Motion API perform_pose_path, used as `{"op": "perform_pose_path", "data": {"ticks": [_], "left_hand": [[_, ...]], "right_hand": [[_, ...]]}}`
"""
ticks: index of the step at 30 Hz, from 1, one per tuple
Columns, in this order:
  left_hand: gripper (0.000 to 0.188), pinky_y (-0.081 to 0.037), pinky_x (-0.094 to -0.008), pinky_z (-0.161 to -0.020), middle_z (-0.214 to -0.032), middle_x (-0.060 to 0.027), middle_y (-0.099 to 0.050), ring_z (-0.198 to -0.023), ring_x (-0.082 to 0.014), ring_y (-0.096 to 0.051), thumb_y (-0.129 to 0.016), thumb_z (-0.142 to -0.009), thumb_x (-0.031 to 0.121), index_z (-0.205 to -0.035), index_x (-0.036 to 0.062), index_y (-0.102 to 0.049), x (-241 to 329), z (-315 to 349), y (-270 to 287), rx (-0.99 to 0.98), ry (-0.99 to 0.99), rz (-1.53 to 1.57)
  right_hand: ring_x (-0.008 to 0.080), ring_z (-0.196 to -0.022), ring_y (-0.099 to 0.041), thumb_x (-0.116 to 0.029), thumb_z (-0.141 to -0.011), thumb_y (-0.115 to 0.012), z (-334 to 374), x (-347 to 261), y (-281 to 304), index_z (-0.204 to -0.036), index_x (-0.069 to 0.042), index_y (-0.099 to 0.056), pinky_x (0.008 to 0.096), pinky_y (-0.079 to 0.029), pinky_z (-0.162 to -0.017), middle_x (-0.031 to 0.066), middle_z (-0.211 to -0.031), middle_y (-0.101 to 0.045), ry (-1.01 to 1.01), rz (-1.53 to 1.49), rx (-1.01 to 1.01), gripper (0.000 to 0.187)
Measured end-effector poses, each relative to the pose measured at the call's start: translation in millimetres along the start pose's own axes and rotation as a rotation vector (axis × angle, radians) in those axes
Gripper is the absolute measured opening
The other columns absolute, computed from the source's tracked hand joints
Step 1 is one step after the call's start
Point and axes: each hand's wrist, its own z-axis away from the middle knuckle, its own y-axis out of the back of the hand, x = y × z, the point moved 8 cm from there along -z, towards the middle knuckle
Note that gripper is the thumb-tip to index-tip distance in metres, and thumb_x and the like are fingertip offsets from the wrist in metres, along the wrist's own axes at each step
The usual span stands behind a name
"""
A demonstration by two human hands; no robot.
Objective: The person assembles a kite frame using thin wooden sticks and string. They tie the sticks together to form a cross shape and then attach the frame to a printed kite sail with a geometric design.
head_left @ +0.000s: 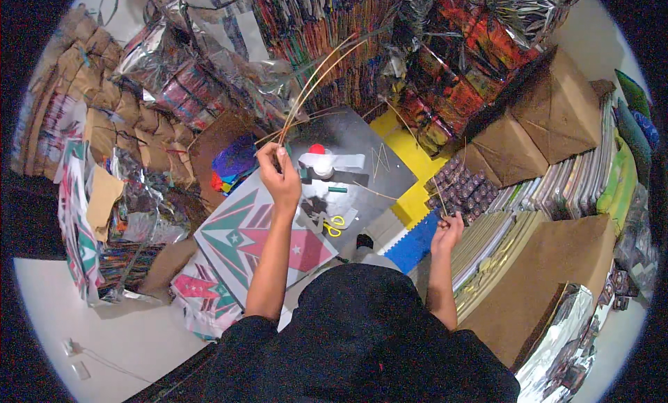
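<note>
Thin bamboo sticks (pixel 313 76) are gripped by both hands, left (pixel 278 177) at 12 o'clock, right (pixel 447 232) at 3; overbending risks snapping.

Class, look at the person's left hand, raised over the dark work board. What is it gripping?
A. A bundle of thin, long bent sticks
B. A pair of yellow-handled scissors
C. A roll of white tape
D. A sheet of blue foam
A: the left hand is closed around a bundle of thin sticks that arc up and away, while the yellow-handled scissors lie untouched on the board.
</note>
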Motion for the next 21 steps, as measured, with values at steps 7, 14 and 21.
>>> {"op": "perform_pose_path", "data": {"ticks": [7, 14, 21], "left_hand": [[0.015, -0.046, -0.0323, -0.069, -0.087, -0.0094, -0.058, -0.075, -0.0166, -0.054, -0.055, -0.099, 0.012, -0.105, -0.0018, -0.056, 11, 21, -16, -0.099, -0.046, -0.003], [0.012, -0.047, -0.0436, -0.072, -0.089, -0.0163, -0.063, -0.08, -0.035, -0.061, -0.059, -0.091, 0.007, -0.101, 0.0007, -0.059, 22, 67, -43, -0.308, -0.218, -0.194], [0.012, -0.046, -0.0449, -0.072, -0.086, -0.0145, -0.063, -0.08, -0.0333, -0.061, -0.062, -0.089, 0.01, -0.098, 0.0024, -0.06, 25, 127, -70, -0.584, -0.266, -0.251]], "right_hand": [[0.0163, -0.067, -0.049, -0.004, -0.087, -0.058, -11, -18, 16, -0.13, -0.006, -0.05, 0.0297, -0.044, -0.061, 0.0051, -0.078, -0.055, 0.082, -0.093, 0.056, 0.045], [0.0183, -0.069, -0.051, -0.007, -0.089, -0.058, -29, -31, 39, -0.132, -0.008, -0.05, 0.0311, -0.044, -0.061, 0.0061, -0.079, -0.055, 0.072, -0.111, 0.105, 0.044], [0.0179, -0.07, -0.049, -0.011, -0.092, -0.059, -34, -30, 54, -0.128, -0.006, -0.05, 0.0319, -0.045, -0.061, 0.0061, -0.081, -0.053, 0.089, -0.142, 0.139, 0.038]]}}
